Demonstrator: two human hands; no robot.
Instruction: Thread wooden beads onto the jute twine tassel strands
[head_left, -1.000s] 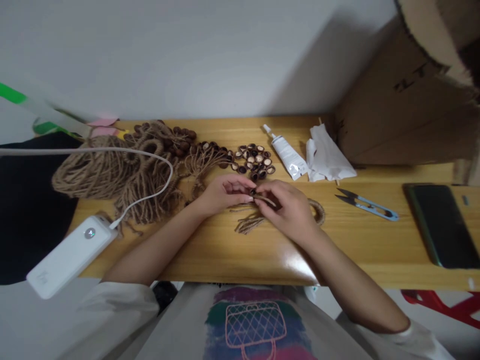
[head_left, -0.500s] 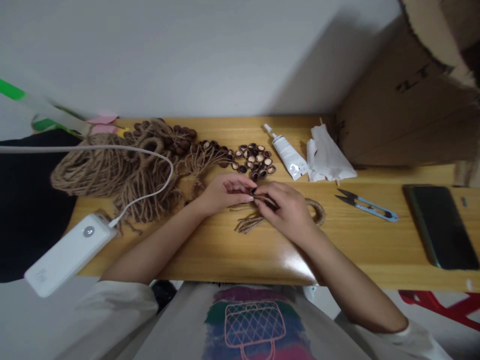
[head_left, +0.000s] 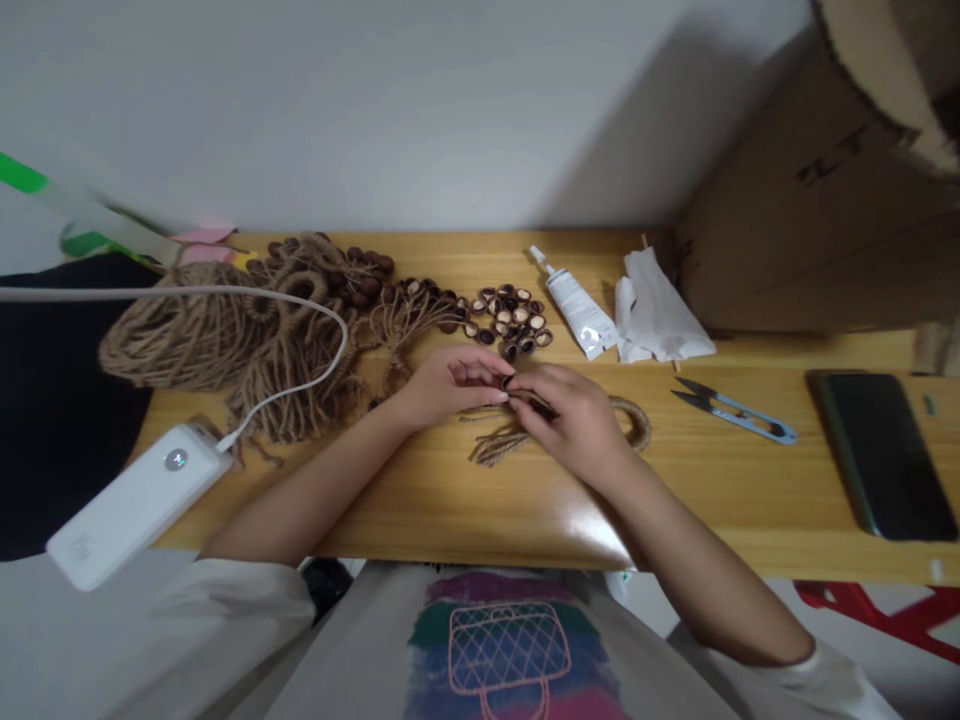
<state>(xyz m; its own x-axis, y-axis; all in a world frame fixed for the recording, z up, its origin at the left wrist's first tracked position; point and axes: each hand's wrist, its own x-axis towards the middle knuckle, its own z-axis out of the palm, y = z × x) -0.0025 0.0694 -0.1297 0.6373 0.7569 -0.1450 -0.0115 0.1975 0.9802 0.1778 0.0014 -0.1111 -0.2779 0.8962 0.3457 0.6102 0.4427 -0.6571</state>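
The left hand (head_left: 450, 388) and right hand (head_left: 576, 412) meet above the desk (head_left: 450, 510), fingertips pinched on a small nutshell (head_left: 507, 382); the right also grips some twine (head_left: 535, 401). Frayed cord (head_left: 496, 447) and a ring (head_left: 639, 424) show on either side of it.

A white, rounded-oblong plastic power bank (head_left: 139, 510) lies slantwise at the left front corner of the yellow-brown, wood-grained surface (head_left: 450, 510); a slim white cable (head_left: 150, 293) is plugged into its upper right end, curves round and runs off to the left, passing over a matte black sheet-like thing (head_left: 67, 400); thin pink flat pieces (head_left: 206, 254) sit at the back left; a dark-screened rectangular phone (head_left: 885, 455) lies flat at the right; behind it stands a large brown cardboard box (head_left: 810, 230) with dark lettering; a plain pale-grey wall (head_left: 375, 120) rises behind.
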